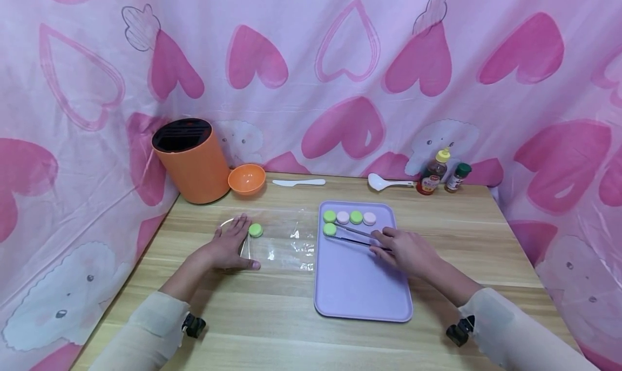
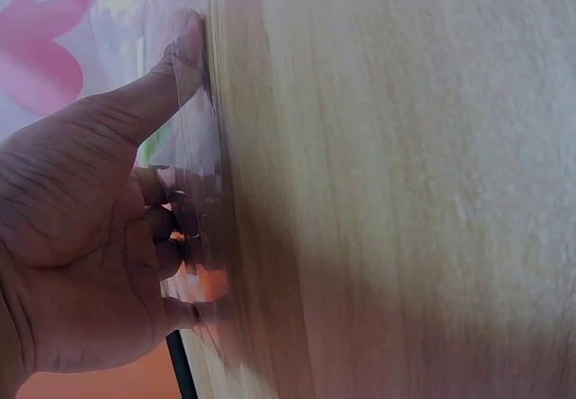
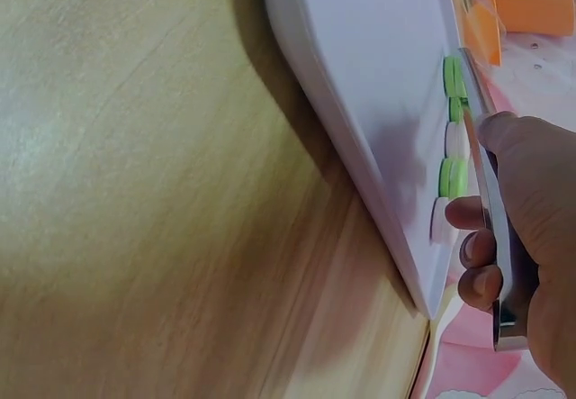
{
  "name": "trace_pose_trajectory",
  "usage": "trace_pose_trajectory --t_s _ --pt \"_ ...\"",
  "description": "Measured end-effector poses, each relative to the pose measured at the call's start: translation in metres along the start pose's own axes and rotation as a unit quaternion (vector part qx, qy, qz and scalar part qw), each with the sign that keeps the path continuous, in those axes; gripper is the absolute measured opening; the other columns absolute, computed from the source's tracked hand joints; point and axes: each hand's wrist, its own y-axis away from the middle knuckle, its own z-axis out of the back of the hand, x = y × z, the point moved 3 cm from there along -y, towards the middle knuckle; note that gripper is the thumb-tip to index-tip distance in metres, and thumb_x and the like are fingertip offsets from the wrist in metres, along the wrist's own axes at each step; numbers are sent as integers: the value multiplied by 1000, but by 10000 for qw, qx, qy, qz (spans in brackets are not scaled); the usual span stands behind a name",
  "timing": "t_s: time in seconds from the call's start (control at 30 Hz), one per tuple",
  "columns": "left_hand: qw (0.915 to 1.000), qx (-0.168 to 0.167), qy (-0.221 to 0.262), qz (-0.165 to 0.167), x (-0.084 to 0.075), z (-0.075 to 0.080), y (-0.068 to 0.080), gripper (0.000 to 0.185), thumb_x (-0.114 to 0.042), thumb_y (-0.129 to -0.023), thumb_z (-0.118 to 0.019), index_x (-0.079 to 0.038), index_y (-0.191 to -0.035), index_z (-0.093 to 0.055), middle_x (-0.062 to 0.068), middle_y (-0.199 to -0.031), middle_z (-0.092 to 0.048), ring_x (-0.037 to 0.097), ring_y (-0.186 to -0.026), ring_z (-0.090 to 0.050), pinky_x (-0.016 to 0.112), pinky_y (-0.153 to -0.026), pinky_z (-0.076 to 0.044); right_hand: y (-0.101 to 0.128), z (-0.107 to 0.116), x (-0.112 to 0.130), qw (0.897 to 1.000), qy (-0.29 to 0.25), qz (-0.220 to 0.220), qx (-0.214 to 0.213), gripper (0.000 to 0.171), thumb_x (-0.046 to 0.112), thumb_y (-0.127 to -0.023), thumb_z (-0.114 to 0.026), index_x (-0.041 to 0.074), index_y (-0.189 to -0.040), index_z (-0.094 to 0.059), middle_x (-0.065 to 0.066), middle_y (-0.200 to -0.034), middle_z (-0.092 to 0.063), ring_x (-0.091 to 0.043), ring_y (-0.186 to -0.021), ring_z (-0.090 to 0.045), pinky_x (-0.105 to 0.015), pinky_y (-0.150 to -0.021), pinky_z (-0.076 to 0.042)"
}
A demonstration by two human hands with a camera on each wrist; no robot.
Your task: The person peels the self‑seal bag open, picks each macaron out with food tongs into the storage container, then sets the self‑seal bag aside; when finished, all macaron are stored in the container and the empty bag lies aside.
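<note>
My right hand (image 1: 403,251) holds metal tongs (image 1: 357,243) over a lilac tray (image 1: 362,290). Between the tong tips is a green macaron (image 1: 329,229), at the tray's left side. Just behind it runs a row of macarons, a green one (image 1: 329,216), a pink one (image 1: 342,217), another green one (image 1: 356,217) and another pink one (image 1: 369,218). Spread out, my left hand (image 1: 230,247) rests on the left end of a clear plastic sheet or bag (image 1: 282,252). Beside its fingers sits one green macaron (image 1: 255,230); whether it is inside the plastic I cannot tell.
Along the back stand an orange knife block (image 1: 196,168), an orange bowl (image 1: 247,180), a white knife (image 1: 298,182), a white spoon (image 1: 384,182), a yellow-capped syrup bottle (image 1: 431,175) and a green-capped jar (image 1: 458,177). A pink heart-patterned curtain (image 1: 291,95) hangs behind the wooden table (image 1: 272,317).
</note>
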Motion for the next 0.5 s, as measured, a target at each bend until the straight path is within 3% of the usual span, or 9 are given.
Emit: trace_pose_trajectory --t_s 0.2,0.3,0.4,0.5 --pt "10000 -3 -19 26 0 1 1 137 -66 -89 -86 3 -176 -6 27 -185 5 51 -172 6 82 -131 2 -7 5 5 9996 24 196 -192 45 41 -103 -80 16 -141 -78 -5 -110 -78 -8 -69 -59 -27 -61 -55" --pt "10000 12 35 32 -1 2 1 136 -65 -89 -86 3 -176 -6 27 -185 5 51 -172 6 82 -131 2 -14 6 10 9993 56 298 -199 45 42 -103 -79 17 -141 -78 -7 -118 -80 -16 -77 -73 -36 -69 -65" --pt "10000 43 75 42 -3 2 2 136 -64 -89 -86 3 -176 -6 28 -185 5 51 -172 6 81 -131 2 -23 7 17 9983 156 503 -262 44 41 -103 -79 14 -139 -79 -10 -123 -81 -24 -85 -80 -45 -75 -69" --pt "9999 66 42 82 -2 2 1 136 -66 -89 -86 2 -176 -5 26 -185 5 50 -172 6 81 -132 2 -32 5 26 9955 298 801 -402 44 40 -102 -80 12 -135 -80 -8 -113 -80 -20 -76 -75 -41 -68 -67"
